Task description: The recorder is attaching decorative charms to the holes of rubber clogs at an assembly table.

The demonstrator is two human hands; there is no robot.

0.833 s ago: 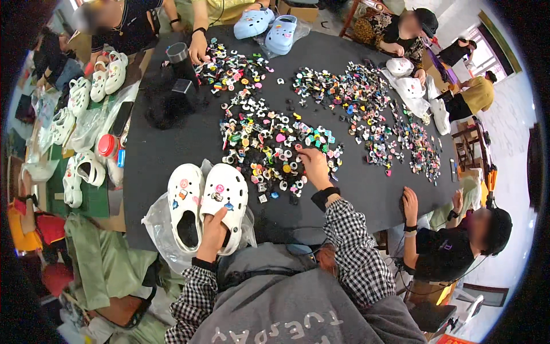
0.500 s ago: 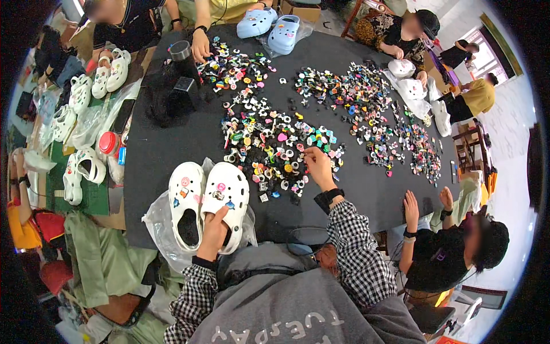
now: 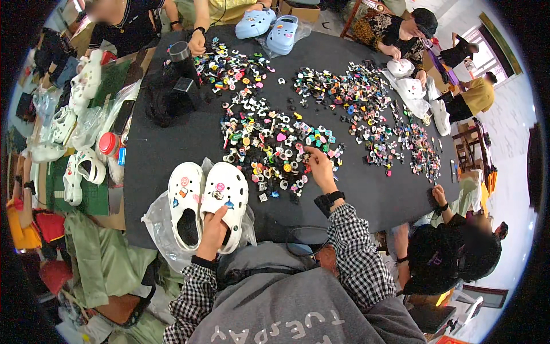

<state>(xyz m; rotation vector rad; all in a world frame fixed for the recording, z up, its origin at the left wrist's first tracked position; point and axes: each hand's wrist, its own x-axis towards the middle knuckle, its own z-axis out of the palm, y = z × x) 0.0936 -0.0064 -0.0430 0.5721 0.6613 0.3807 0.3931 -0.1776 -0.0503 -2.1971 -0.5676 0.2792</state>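
My left hand [image 3: 213, 230] is closed around the heel opening of a white clog [image 3: 225, 192], thumb on its upper. That clog carries a few charms: a pink round one, a dark-and-white one and a blue one. Its mate, another white clog [image 3: 184, 200], lies against it on the left, with a round pink charm and others on its toe. Both rest on a clear plastic bag [image 3: 157, 221] at the table's near edge. Over a spread of small colourful shoe charms [image 3: 266, 146], my right hand [image 3: 323, 172] reaches with its fingers apart; nothing shows between them.
More charm piles [image 3: 358, 94] cover the black table [image 3: 172, 143] farther right and back. A dark tumbler [image 3: 180, 57] and black box [image 3: 184, 92] stand back left. Light-blue clogs [image 3: 283, 35] sit at the far edge. Co-workers surround the table; left, a red-lidded jar [image 3: 108, 143] stands near white clogs.
My right hand has shifted slightly, its fingers loosening over the charms. The co-worker at the right has leaned down and moved both hands. White clogs at the far left were moved by someone.
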